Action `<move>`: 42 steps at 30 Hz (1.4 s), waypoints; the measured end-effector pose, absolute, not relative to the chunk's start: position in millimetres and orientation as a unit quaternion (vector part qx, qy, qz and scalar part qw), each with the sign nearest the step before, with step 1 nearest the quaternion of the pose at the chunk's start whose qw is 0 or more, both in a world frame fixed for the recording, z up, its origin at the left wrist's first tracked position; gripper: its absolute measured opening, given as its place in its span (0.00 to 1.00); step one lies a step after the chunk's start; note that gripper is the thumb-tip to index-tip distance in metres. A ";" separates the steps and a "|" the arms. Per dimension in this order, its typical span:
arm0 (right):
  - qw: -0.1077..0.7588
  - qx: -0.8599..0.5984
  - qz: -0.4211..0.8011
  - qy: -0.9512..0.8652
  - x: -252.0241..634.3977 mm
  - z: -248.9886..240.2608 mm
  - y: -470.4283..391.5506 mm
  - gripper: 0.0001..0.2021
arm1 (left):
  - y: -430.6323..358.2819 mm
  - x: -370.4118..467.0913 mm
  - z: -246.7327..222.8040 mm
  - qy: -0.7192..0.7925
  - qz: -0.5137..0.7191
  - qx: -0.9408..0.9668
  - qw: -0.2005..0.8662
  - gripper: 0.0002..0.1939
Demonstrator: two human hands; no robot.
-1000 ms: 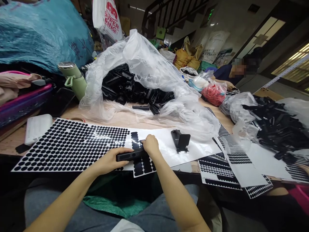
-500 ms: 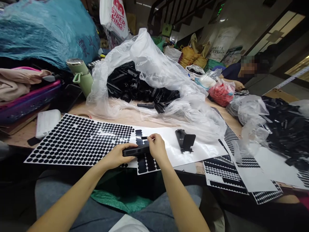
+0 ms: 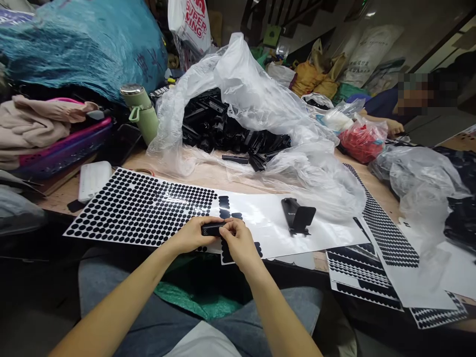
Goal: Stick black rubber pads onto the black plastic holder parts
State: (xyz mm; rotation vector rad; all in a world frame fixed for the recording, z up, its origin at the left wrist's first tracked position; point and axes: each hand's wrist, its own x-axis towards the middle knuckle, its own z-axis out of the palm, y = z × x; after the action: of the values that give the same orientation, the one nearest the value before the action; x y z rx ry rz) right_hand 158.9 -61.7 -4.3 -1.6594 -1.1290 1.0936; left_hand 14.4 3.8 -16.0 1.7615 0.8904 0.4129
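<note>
A black oblong plastic piece (image 3: 211,229) with a textured side is held above the sticker sheets, my left hand (image 3: 191,235) closed around its left end. At its right end, the fingers and thumb of my right hand (image 3: 238,240) are pinched onto it; whatever lies under these fingertips is hidden. Beneath the hands is a small sheet of black oblong stickers (image 3: 226,254), partly covered. To the left spreads a white sheet of round black stickers (image 3: 141,210). A black folding phone stand (image 3: 298,216) is set on the white sheet to the right.
Behind, a clear plastic bag (image 3: 245,74) lies open around many black plastic parts (image 3: 208,121). A green flask (image 3: 141,114) and a white case (image 3: 93,181) are at left. More sticker sheets (image 3: 360,272) overlap at right. A co-worker's arm (image 3: 390,124) shows beyond the red bag (image 3: 362,139).
My right hand has brought the small black oblong sticker it pinched down to the plastic piece, where its fingers now press. The camera view has turned slightly left.
</note>
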 end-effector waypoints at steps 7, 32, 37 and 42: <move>0.410 -0.675 0.417 -0.450 154.3 -6.9 -62.5 0.05 | 4.0 14.1 -15.4 0.369 0.173 0.742 0.533 0.22; 0.430 -0.743 0.220 -0.464 152.2 -12.8 -66.0 0.11 | 2.7 11.4 -20.4 0.410 0.186 0.700 0.554 0.23; 0.463 -0.691 0.339 -0.440 171.3 -19.0 -58.4 0.23 | 4.4 11.5 -17.3 0.402 0.215 0.671 0.585 0.23; 0.566 -0.635 0.383 -0.361 200.1 -24.3 -53.7 0.21 | 8.6 12.4 -18.1 0.377 0.207 0.672 0.603 0.31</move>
State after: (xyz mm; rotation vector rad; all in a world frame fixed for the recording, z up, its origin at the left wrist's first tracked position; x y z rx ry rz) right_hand 200.1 -53.7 -24.3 -1.4926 -0.8485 0.9015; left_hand 12.4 8.6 -18.1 1.5558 0.8729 0.4794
